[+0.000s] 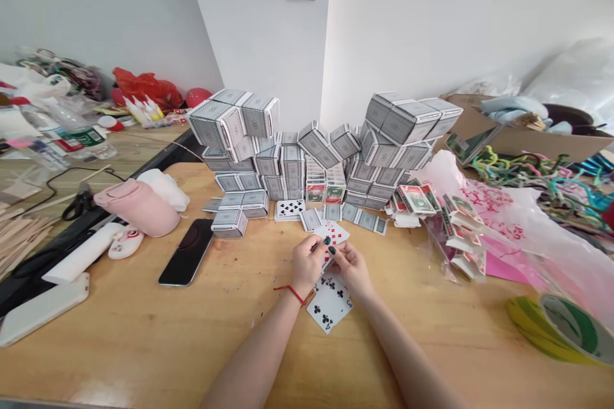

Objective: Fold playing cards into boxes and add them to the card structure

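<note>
My left hand [307, 262] and my right hand [352, 266] meet over the middle of the wooden table [192, 345], and both pinch a small bunch of playing cards [332, 234] with red pips facing up. Under my wrists lie loose cards with black clubs [329, 302], face up on the table. A red string circles my left wrist. Behind the hands rises a structure of cubes made from grey-backed cards [268, 147], with a second stack [403, 134] to its right. A nine of spades [290, 209] lies face up at its foot.
A black phone [187, 251] lies to the left, beside a pink pouch [138, 206] and a white case [43, 308]. Card packs [417, 199], pink plastic bags [508, 223], tape rolls [561, 329] and a cardboard box [522, 137] with pipe cleaners fill the right. Bottles [71, 134] stand at far left.
</note>
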Demonstrator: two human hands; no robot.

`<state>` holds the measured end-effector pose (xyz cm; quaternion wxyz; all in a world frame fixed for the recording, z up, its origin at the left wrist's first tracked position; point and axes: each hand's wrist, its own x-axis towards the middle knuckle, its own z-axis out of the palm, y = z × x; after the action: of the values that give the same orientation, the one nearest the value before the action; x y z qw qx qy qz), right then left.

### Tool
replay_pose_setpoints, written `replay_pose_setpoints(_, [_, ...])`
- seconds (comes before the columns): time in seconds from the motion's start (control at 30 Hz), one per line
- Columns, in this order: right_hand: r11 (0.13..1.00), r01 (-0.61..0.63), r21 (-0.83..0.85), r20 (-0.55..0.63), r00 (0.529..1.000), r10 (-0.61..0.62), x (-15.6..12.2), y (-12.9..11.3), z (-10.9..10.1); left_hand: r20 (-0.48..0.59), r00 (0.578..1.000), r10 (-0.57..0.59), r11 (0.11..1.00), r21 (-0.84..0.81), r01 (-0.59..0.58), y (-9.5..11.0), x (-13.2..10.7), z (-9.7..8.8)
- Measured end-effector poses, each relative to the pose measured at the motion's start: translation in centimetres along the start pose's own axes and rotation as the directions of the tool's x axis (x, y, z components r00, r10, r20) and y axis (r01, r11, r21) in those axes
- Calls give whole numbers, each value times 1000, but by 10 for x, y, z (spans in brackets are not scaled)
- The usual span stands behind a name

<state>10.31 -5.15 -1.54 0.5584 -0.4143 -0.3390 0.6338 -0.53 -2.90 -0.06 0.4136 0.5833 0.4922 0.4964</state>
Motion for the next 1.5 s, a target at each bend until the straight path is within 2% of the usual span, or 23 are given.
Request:
replay_pose_setpoints(0.2, [980,-11,-201,21,1000,15,-1,-6,-4,62,996,71,991,107,-77,-2,0,-6])
replay_pose_setpoints(0.33, [967,58,-250,0,998,-60,-2,-11,-5,67,997,47,999,17,-48,0,0,-4])
replay_pose_setpoints(0.47, [957,159,-241,-143,970,-197,0,-15,-10,82,997,-8,992,-122,18,0,0,1])
replay_pose_setpoints(0.57, [968,191,-162,-248,942,-227,3,-17,-14,124,990,-72,977,-191,95,-4,0,6])
replay_pose_setpoints(0.63, [973,197,-118,-263,939,-222,4,-18,-15,114,989,-95,979,-169,113,-7,0,9])
replay_pose_setpoints(0.83, [984,141,-113,-203,966,-162,4,-15,-12,-11,996,-90,989,-119,88,-13,3,7])
replay_pose_setpoints(0.93, [983,111,-147,-187,973,-138,6,-11,-14,8,997,-72,992,-104,72,-13,4,4])
replay_pose_setpoints(1.13, [982,101,-160,-269,953,-142,8,-7,-17,36,999,-29,997,-71,32,-10,2,7])
replay_pose_setpoints(1.37, [945,68,-320,-133,984,-116,6,-4,-17,8,1000,-25,999,31,24,-9,1,4])
replay_pose_setpoints(1.5, [908,136,-396,-52,984,-171,5,-4,-13,36,999,-3,995,101,0,-11,6,-1])
